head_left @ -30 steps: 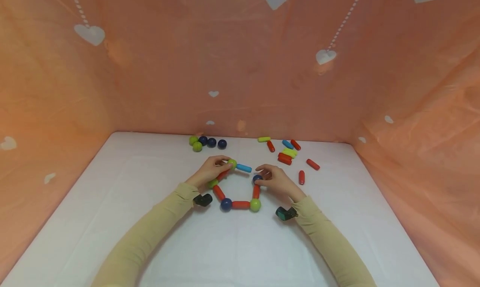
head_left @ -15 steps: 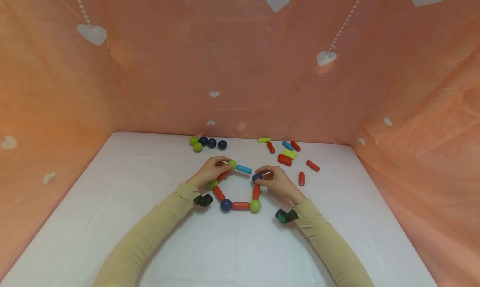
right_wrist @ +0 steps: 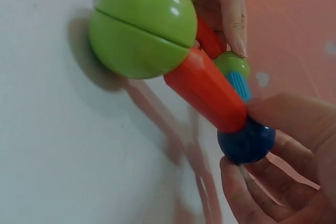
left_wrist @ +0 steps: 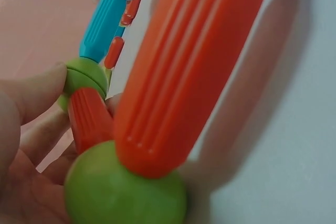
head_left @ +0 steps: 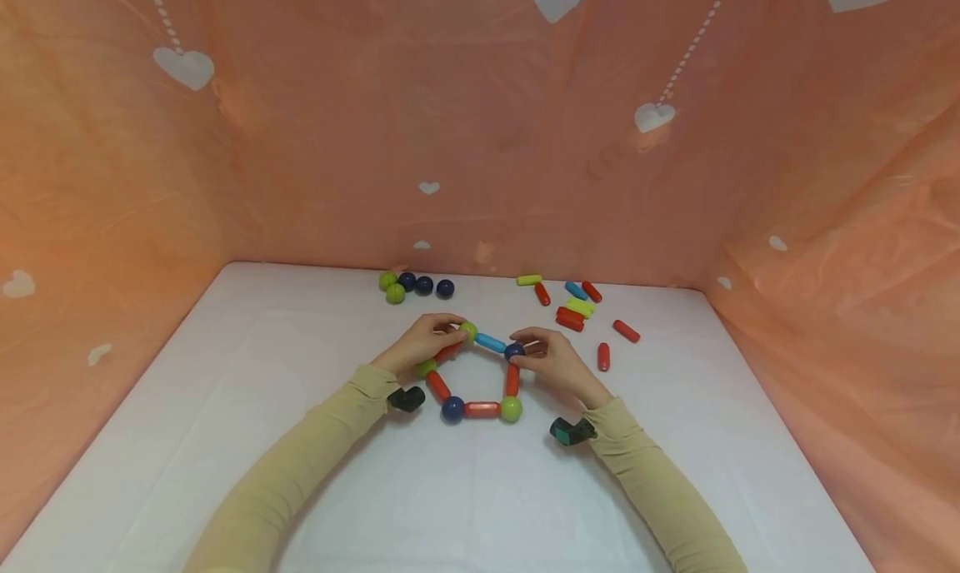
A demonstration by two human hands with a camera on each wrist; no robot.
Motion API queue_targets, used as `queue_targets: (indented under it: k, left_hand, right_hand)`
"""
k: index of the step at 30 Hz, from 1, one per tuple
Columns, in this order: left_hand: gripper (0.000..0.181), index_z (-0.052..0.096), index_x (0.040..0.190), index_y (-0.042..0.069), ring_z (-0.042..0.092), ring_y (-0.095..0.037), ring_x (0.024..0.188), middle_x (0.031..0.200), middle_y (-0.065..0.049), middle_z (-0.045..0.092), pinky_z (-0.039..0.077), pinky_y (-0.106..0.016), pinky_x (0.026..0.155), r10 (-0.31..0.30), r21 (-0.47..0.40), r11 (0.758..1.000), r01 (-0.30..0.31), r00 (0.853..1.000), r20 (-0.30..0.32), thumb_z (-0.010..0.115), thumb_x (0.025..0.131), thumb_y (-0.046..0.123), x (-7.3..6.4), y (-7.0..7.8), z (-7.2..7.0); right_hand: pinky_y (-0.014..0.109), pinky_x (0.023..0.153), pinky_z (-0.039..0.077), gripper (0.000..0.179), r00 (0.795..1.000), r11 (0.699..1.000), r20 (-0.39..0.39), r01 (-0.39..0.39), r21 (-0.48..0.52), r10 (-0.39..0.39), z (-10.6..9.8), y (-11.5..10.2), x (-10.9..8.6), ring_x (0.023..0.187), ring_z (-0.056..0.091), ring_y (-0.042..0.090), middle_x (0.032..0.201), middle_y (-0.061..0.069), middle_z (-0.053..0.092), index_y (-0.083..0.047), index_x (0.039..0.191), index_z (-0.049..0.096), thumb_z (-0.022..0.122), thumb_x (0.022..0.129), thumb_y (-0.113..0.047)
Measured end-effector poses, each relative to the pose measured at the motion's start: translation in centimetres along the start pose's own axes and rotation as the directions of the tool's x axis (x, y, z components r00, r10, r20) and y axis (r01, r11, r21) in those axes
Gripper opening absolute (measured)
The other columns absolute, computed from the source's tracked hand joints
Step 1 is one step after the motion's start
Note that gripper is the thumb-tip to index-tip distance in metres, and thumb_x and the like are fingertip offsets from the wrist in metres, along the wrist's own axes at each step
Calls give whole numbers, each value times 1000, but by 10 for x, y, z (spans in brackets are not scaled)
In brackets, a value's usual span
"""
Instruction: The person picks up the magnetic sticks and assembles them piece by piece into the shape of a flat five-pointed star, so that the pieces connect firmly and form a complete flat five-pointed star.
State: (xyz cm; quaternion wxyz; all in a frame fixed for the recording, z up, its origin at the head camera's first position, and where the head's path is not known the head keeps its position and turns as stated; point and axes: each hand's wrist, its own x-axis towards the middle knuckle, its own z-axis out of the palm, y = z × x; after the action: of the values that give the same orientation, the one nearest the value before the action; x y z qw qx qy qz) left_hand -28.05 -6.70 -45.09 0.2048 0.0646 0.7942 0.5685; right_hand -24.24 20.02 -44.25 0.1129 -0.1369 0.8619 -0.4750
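A ring of ribbed rods and balls lies between both hands in the head view. My left hand (head_left: 426, 342) pinches the green ball (left_wrist: 85, 77) at the ring's far left. From that ball a light blue rod (head_left: 491, 343) runs to a dark blue ball (right_wrist: 247, 141), and its end meets it. My right hand (head_left: 553, 362) grips this dark blue ball between thumb and fingers. Red rods (head_left: 482, 410) link the other balls: a near green ball (head_left: 511, 409), a near dark blue ball (head_left: 453, 409) and a green ball (left_wrist: 126, 187) under the left hand.
Loose dark blue balls (head_left: 423, 286) and green balls (head_left: 395, 293) sit at the table's back edge. Back right lie several loose rods, among them stacked red rods (head_left: 570, 318), yellow-green rods (head_left: 580, 306) and a blue rod (head_left: 576, 290). An orange cloth (head_left: 480, 140) hangs around the table.
The gap between the light blue rod and the dark blue ball has closed. The left hand's green ball moved slightly right, and the dark blue ball slightly up in the head view.
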Motion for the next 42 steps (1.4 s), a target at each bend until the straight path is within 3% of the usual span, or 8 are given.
queue_targets:
  k: [6,10,15,20,24,30,42]
  left_hand:
    - [43,57,143,15,60,-20,99,124,-11,63,52,-24,81,-20,-26,999,20,999,26,61,102,28,1,1,-1]
    - [45,51,148,13,62,-23,108,136,-14,60,52,-28,94,-18,-38,999,20,999,51,55,105,28,0,-2,-5]
    - [44,52,145,10,57,-26,117,138,-15,59,49,-36,106,-9,-11,1000,9,1000,21,53,105,27,-8,-7,-14]
    - [40,57,138,3,61,-27,111,126,-18,64,54,-32,94,43,116,993,-36,997,-63,57,102,23,-28,-10,-26]
    - [37,63,128,-1,64,-25,101,116,-19,68,56,-27,79,76,210,976,-53,992,-101,66,97,20,-42,-13,-32]
    - [31,68,120,-6,67,-15,90,110,-19,71,61,-26,80,81,116,990,-78,997,-17,68,96,15,-50,-16,-31]
    - [31,69,118,-7,68,-15,89,108,-19,73,62,-29,82,91,103,991,-89,996,-11,69,96,14,-52,-17,-24]
  right_hand:
    - [47,104,55,42,1000,1000,-3,4,1,-4,0,0,0,115,65,31,131,17,65,-5,134,62,72,94,-17]
    - [46,102,56,42,1000,1000,-5,0,2,0,0,0,-1,113,66,30,130,17,65,-5,133,62,72,94,-16]
    - [43,100,57,40,1000,1000,-10,-9,3,9,0,3,0,108,66,26,129,17,66,-4,132,63,72,94,-16]
    - [40,98,57,40,1000,1000,-9,-29,10,29,2,5,1,108,66,25,129,16,66,-5,131,64,72,94,-17]
    - [32,86,58,39,997,997,-23,-73,16,74,3,3,0,106,64,25,126,16,66,-5,130,64,72,94,-16]
    - [24,73,54,34,990,990,-29,-133,44,135,4,0,-4,94,65,20,120,18,68,-2,127,65,69,96,-15]
    - [25,76,52,34,989,985,-23,-147,86,149,7,-2,-8,89,65,17,118,17,70,-2,129,65,68,97,-14]
